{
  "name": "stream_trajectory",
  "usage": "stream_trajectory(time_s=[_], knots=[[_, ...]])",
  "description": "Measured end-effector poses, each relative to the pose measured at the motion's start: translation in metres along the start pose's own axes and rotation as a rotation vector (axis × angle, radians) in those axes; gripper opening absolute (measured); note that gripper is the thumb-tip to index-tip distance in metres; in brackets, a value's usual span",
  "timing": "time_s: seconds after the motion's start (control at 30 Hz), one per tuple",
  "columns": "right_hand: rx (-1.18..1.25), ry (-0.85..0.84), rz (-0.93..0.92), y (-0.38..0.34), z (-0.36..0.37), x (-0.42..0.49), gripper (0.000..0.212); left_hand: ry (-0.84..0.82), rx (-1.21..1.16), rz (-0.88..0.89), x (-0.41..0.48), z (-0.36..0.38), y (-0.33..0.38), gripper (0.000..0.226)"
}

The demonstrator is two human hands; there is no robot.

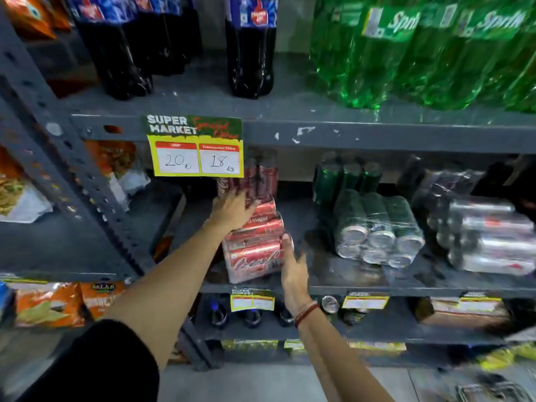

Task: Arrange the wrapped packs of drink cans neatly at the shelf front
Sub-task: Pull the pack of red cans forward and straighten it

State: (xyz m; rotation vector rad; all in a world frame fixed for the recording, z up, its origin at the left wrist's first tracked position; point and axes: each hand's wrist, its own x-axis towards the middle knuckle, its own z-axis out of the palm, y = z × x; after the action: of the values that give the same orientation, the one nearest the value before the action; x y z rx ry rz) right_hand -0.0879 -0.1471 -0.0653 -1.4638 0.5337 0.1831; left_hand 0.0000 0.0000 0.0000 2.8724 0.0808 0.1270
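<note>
A wrapped pack of red cola cans (253, 248) lies on its side at the front of the grey middle shelf (348, 288). My left hand (232, 211) presses flat on its top left. My right hand (293, 271) cups its right end, thumb on the can tops. Behind it stand upright red cans (261, 178). To the right lie a wrapped pack of green cans (377, 230), ends facing out, and a wrapped pack of silver cans (487, 236) at an angle.
A yellow price card (194, 146) hangs from the upper shelf edge just above my left hand. Dark cola bottles (252, 50) and green soda bottles (406, 53) stand above. Snack bags (49, 303) fill the left bay. Upright green cans (345, 175) stand at the back.
</note>
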Motion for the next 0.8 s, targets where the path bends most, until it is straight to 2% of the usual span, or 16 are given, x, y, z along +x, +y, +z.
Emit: stream_trajectory(time_s=[0.1,0.2,0.3,0.43,0.5,0.57,0.63,0.7,0.8], knots=[[0.044,0.04,0.019,0.004,0.009,0.002,0.099,-0.145,0.033,0.023,0.018,0.004,0.005,0.056],[0.181,0.025,0.091,0.008,0.018,0.003,0.106,-0.107,0.092,0.008,0.027,0.012,0.005,0.067],[0.235,0.074,0.082,0.006,0.029,0.001,0.118,-0.077,0.094,-0.037,0.028,0.016,0.005,0.075],[0.195,0.111,-0.008,0.0,0.032,-0.013,0.1,-0.046,-0.006,-0.119,0.021,0.009,0.011,0.078],[0.082,0.136,-0.138,-0.011,0.029,-0.017,0.078,-0.03,-0.159,-0.186,0.018,0.005,0.008,0.081],[-0.045,0.145,-0.287,-0.021,0.027,-0.019,0.063,-0.005,-0.415,-0.262,0.016,0.005,0.004,0.08],[-0.14,0.124,-0.427,-0.03,0.024,-0.021,0.063,0.02,-0.689,-0.309,0.01,0.006,0.001,0.078],[-0.24,0.122,-0.55,-0.031,0.022,-0.024,0.074,0.045,-0.9,-0.324,0.008,0.011,-0.002,0.079],[-0.316,0.109,-0.644,-0.017,0.023,-0.026,0.075,0.022,-1.183,-0.383,0.019,0.039,-0.022,0.087]])
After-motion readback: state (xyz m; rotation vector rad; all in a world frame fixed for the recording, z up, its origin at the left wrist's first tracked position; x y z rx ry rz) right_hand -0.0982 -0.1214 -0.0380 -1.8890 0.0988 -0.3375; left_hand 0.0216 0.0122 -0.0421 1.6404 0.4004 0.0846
